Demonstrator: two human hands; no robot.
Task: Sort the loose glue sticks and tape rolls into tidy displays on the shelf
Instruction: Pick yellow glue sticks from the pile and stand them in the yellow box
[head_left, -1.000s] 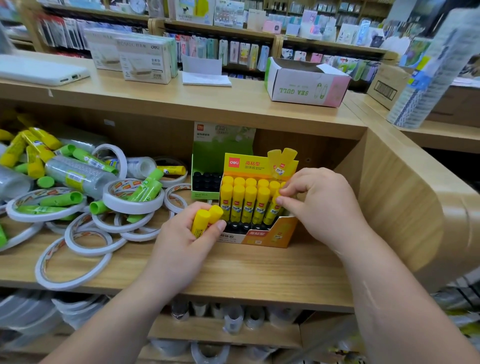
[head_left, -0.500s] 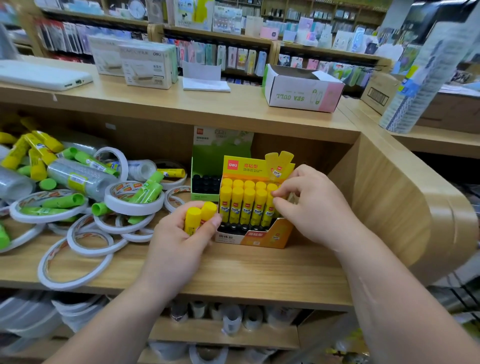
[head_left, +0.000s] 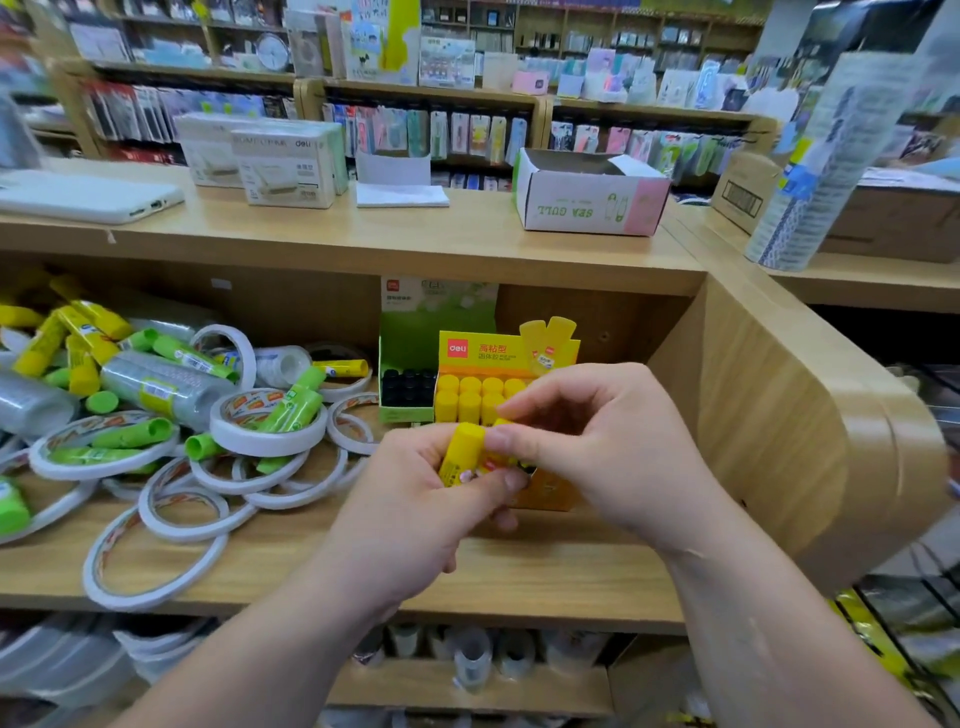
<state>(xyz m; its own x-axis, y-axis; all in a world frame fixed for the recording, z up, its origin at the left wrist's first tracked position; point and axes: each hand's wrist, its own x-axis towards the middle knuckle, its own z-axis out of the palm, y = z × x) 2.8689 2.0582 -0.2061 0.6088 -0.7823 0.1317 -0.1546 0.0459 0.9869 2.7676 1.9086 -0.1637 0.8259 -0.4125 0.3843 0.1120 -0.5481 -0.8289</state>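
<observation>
My left hand (head_left: 415, 514) grips two yellow glue sticks (head_left: 460, 453) upright in front of the yellow display box (head_left: 506, 353). My right hand (head_left: 597, 441) has come beside it, and its thumb and fingers pinch the second stick, mostly hidden between the hands. Rows of yellow sticks (head_left: 470, 395) stand in the box. Left of it, a green display box (head_left: 410, 338) holds black-capped sticks. A loose heap of white tape rolls (head_left: 267, 426), green glue sticks (head_left: 132, 434) and yellow glue sticks (head_left: 78, 332) covers the left of the shelf (head_left: 519, 582).
Clear tape packs (head_left: 161, 387) lie in the heap. The shelf's top board carries a white and pink carton (head_left: 592, 200), white boxes (head_left: 283, 169) and a white device (head_left: 88, 195). A rounded wooden side panel (head_left: 795, 431) closes the shelf on the right. More tape sits on the lower shelf (head_left: 467, 660).
My right hand has left the box's right-hand row and moved left and toward me to meet my left hand. My left hand has lifted its sticks slightly in front of the box.
</observation>
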